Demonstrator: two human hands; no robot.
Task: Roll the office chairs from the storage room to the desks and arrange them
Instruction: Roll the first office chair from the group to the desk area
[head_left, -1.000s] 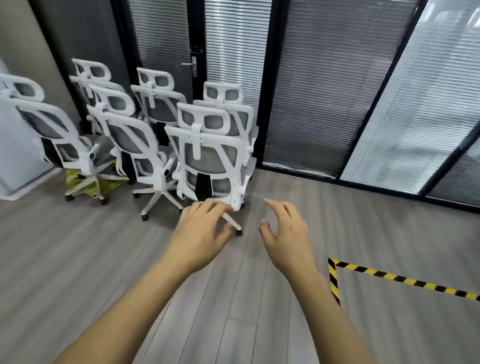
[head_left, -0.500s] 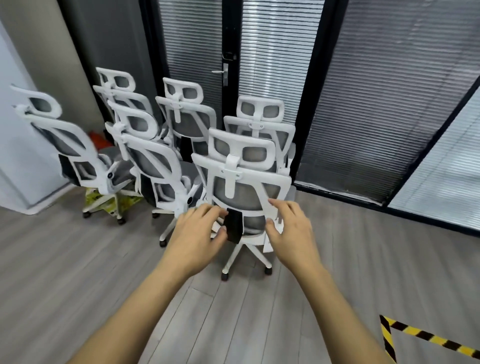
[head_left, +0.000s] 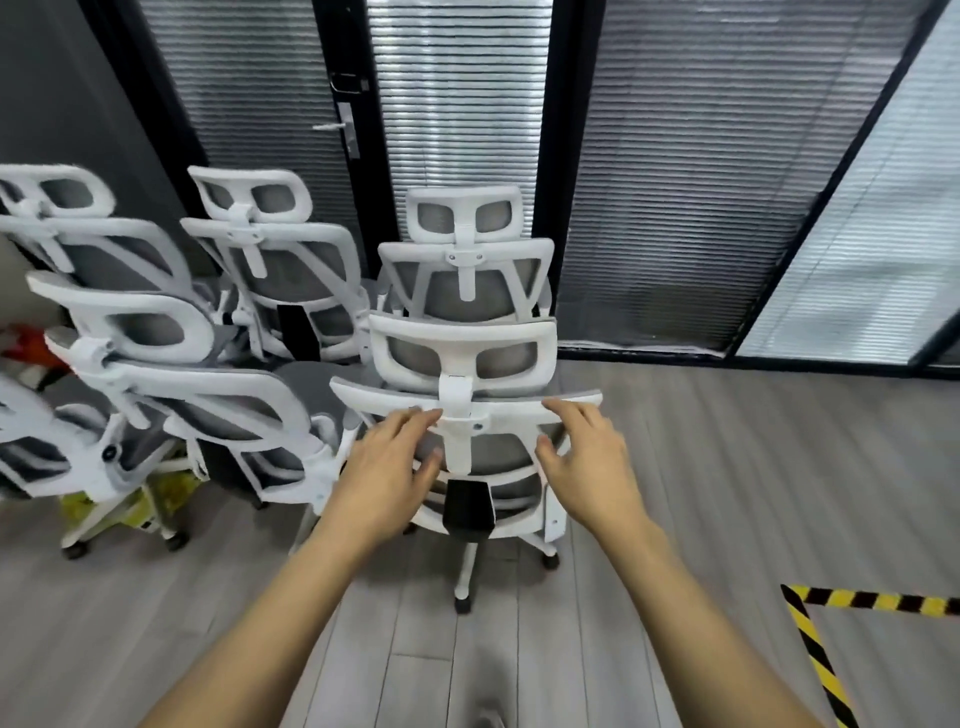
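Note:
Several white-framed office chairs with grey mesh backs stand grouped at the left and centre. The nearest chair (head_left: 462, 364) faces away from me, directly ahead. My left hand (head_left: 387, 467) hovers with fingers spread at the left part of its white top back rail, fingertips touching or almost touching the rail. My right hand (head_left: 589, 457) is open at the right part of the same rail, fingers curled just over it. Neither hand has closed around the frame. A second chair (head_left: 467, 260) stands right behind the nearest one.
More chairs (head_left: 171, 395) crowd the left side, one over a yellow bag on the floor. A glass wall with blinds and a door with a handle (head_left: 345, 127) run behind. Yellow-black floor tape (head_left: 810, 639) marks the right foreground. Grey wood floor lies open to the right.
I have come closer to the chairs. Both hands rose from the nearest chair's lower back to its top rail.

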